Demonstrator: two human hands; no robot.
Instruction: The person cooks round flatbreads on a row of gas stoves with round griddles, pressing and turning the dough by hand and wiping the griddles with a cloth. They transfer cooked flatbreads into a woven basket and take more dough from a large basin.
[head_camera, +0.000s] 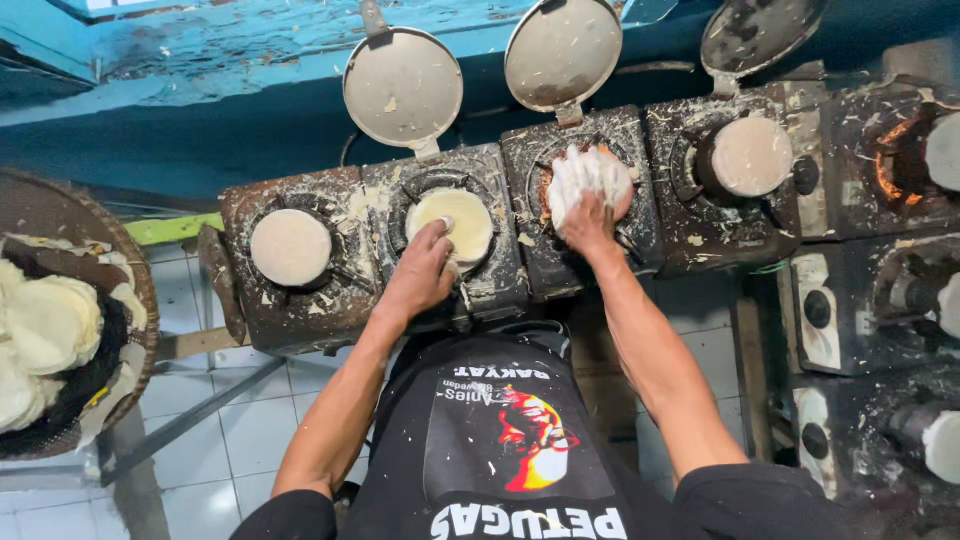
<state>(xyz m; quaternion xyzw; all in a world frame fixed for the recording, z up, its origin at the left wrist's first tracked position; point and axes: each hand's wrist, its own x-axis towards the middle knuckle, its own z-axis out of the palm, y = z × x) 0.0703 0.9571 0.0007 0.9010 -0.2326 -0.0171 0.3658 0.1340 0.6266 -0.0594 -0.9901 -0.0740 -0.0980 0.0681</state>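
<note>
My left hand (420, 270) rests its fingertips on the edge of a pale yellow round flat cake (455, 222) lying in an open round griddle on a small stove. My right hand (588, 222) presses a white crumpled cloth (588, 175) onto the griddle of the neighbouring stove (575, 280) to the right. Above both stoves stand their round lids (403, 88), hinged upward. I wear a black apron with a printed picture.
A closed griddle (291, 247) sits at the left of the row and another (750, 157) at the right. More batter-crusted stoves (880, 300) stand on the right. A woven basket (60, 310) with several pale flat cakes is at the left. Blue wall behind, tiled floor below.
</note>
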